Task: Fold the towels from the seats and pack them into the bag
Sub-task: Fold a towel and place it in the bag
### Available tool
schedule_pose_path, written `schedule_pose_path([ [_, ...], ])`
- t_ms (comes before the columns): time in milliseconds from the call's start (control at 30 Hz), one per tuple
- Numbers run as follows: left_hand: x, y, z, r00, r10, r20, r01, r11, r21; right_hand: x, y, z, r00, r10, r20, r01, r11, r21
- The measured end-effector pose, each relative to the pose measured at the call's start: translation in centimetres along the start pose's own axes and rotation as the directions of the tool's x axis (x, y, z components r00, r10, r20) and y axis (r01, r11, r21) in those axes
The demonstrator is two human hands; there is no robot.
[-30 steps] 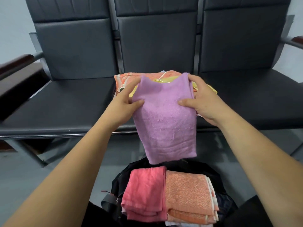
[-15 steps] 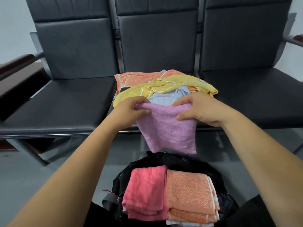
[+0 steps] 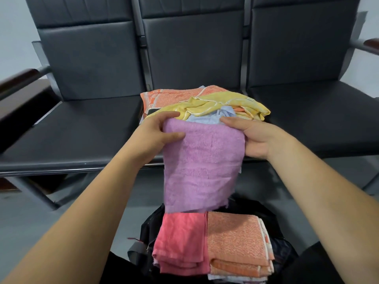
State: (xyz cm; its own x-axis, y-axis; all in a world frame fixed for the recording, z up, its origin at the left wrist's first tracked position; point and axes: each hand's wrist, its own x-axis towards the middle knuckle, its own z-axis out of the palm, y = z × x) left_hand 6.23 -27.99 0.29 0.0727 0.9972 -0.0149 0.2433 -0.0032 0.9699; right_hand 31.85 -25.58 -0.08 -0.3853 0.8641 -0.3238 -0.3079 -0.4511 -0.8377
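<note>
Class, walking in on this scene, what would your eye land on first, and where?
The purple towel, gripped by the left hand and right hand, hangs centre-frame over the black bag. Below it, a folded pink towel and orange towel sit side by side in it; behind, a rumpled pile of towels lies on the middle seat.

- Lilac towel (image 3: pixel 203 165): plain lilac-purple, unpatterned.
- Orange towel (image 3: pixel 174 95) on the seats (image 3: pixel 82 128): orange with a fine pale speckle and a pale band along one edge.
- Yellow towel (image 3: pixel 225 101): soft yellow, edged in white piping.
- Blue towel (image 3: pixel 213 117): plain light blue.
- Pink towel (image 3: pixel 180 242): plain coral pink.
- Speckled towel (image 3: pixel 235 240): orange with a pale speckle and a white border.
- Bag (image 3: pixel 149 226): black.
- Seats: dark grey; armrest (image 3: pixel 18 78) dark brown.
</note>
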Motion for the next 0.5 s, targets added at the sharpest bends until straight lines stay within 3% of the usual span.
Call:
schedule_pose_path([
  [67, 0.0, -0.2, 0.0, 0.994, 0.101, -0.046, -0.083, 0.954, 0.289, -0.3, -0.4, 0.0, 0.997, -0.040, 0.058, 0.042, 0.998, -0.044],
  [100, 0.0, -0.2, 0.2, 0.990, 0.133, -0.051, -0.107, 0.932, 0.346, -0.4, -0.5, 0.0, 0.997, -0.062, 0.044, 0.068, 0.988, -0.137],
  [200, -0.3, -0.1, 0.6, 0.989, 0.148, -0.008, -0.130, 0.895, 0.426, 0.1, -0.1, 0.0, 0.975, -0.205, -0.089, 0.137, 0.864, -0.485],
  [267, -0.2, -0.1, 0.7, 0.989, 0.149, -0.001, -0.132, 0.880, 0.455, 0.1, 0.2, 0.0, 0.951, -0.293, -0.094, 0.191, 0.801, -0.567],
  [400, 0.1, -0.3, 0.5, 0.991, 0.105, -0.083, -0.085, 0.972, 0.220, 0.2, 0.5, -0.3, 0.936, -0.345, -0.067, 0.237, 0.760, -0.606],
  [500, 0.1, -0.3, 0.4, 0.987, 0.044, -0.156, -0.048, 0.999, -0.021, 0.5, 0.6, -0.6, 0.945, -0.302, -0.128, 0.229, 0.887, -0.401],
])
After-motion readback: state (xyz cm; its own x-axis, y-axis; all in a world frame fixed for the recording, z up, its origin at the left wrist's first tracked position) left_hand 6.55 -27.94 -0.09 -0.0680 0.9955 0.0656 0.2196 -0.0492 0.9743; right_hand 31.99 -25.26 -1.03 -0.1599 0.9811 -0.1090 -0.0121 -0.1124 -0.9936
